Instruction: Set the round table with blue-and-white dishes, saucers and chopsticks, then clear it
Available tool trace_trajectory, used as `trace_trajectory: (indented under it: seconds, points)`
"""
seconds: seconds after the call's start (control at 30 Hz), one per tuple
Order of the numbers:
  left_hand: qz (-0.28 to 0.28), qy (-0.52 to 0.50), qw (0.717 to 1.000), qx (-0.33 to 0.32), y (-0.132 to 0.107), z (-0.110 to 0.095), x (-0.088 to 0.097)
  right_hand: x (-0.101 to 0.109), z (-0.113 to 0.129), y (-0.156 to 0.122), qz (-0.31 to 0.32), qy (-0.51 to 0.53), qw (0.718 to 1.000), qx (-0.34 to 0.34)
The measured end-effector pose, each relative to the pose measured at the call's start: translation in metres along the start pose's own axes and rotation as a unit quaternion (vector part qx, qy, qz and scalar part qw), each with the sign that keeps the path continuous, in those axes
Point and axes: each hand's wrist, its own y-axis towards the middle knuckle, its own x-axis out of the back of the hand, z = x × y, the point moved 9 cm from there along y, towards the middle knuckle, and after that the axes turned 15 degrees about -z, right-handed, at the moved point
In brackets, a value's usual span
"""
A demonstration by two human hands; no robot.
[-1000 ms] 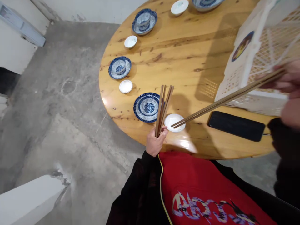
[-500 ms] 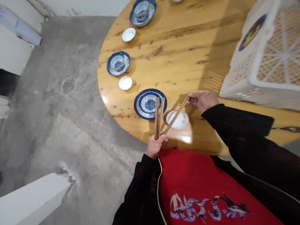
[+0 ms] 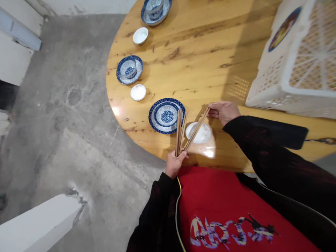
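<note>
My left hand point(image 3: 174, 163) is closed round a bundle of wooden chopsticks point(image 3: 180, 131) that stand up over the near edge of the round wooden table point(image 3: 199, 63). My right hand point(image 3: 223, 111) pinches the top end of a pair of chopsticks point(image 3: 197, 128) that slants across a small white saucer point(image 3: 204, 134). Their lower ends reach down beside my left hand. A blue and white plate point(image 3: 164, 115) lies just left of the saucer.
Further place settings run along the table's left rim: a blue bowl on a plate point(image 3: 129, 69), a white saucer point(image 3: 138, 92), another small white dish point(image 3: 140, 35) and a bowl on a plate point(image 3: 155, 7). A white plastic basket point(image 3: 296, 59) stands at the right. Bare concrete floor point(image 3: 57, 115) lies to the left.
My right hand has come down from beside the basket with the pair of chopsticks and laid it across the white saucer. My right sleeve now covers the black phone.
</note>
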Motion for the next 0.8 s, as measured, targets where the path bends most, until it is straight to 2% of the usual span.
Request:
trace_trajectory:
  seconds: [0.37,0.57,0.7,0.8]
  points:
    - [0.008,0.022,1.0,-0.015,0.006,-0.003,0.001,0.009,0.001,-0.007,-0.027,0.008,1.0,0.008]
    - [0.01,0.021,0.999,-0.034,0.007,-0.012,0.001,0.011,0.002,-0.006,-0.032,0.01,0.999,0.024]
    - [0.009,0.048,0.996,-0.068,0.008,-0.02,0.007,0.016,0.003,-0.003,-0.045,0.013,0.998,0.042]
    - [0.003,0.079,0.992,-0.1,0.008,-0.023,0.019,0.03,0.006,-0.004,-0.071,0.019,0.995,0.064]
